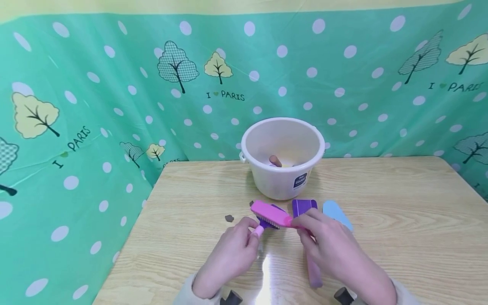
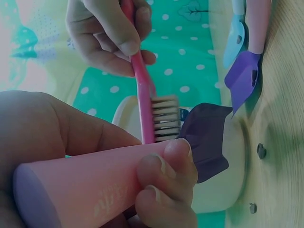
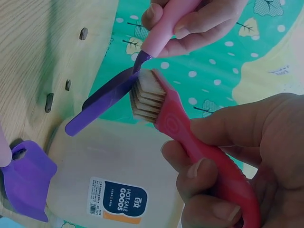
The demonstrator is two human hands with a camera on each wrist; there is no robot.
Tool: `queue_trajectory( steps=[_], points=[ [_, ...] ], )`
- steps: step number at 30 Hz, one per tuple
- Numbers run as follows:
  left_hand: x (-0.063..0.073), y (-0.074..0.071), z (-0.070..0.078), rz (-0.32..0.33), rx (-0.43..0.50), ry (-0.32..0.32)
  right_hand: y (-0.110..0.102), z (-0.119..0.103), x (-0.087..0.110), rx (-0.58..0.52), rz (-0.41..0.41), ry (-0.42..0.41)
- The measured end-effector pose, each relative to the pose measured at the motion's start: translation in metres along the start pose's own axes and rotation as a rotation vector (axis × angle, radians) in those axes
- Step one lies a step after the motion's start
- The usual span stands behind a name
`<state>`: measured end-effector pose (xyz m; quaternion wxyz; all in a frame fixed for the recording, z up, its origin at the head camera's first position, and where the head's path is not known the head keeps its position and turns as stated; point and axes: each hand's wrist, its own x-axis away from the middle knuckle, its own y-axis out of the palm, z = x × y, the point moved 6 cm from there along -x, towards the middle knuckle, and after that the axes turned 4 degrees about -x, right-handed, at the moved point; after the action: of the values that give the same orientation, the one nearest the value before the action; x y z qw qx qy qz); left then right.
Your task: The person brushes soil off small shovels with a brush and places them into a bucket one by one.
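Observation:
My left hand (image 1: 234, 250) grips the pink handle of a small shovel with a purple blade (image 2: 206, 142), raised over the table in front of the bucket. In my right hand (image 1: 331, 241) is a pink brush (image 3: 183, 126), held by its handle. Its pale bristles (image 3: 148, 97) face the shovel and meet the blade close to its neck in the right wrist view. From the head view, the brush head covers much of the blade.
Behind the hands stands a white bucket (image 1: 282, 182) with a brown-ended thing (image 1: 275, 161) inside. A second purple shovel (image 1: 305, 206) lies under my right hand, beside a light blue tool (image 1: 335, 212). Small dark lumps (image 1: 229, 218) dot the wooden table (image 1: 183, 237).

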<state>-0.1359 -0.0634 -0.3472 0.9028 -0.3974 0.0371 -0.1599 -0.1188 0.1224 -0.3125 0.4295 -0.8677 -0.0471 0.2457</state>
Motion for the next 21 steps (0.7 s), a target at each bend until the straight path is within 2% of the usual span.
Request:
queue_trajectory(
  steps=[14,21],
  points=[
    [0.002,0.000,0.006,0.016,-0.027,0.039,0.000,0.008,-0.004,0.070,0.048,-0.021],
    [0.002,0.000,0.006,0.009,-0.008,0.042,0.001,0.015,-0.004,0.119,0.021,0.031]
  ],
)
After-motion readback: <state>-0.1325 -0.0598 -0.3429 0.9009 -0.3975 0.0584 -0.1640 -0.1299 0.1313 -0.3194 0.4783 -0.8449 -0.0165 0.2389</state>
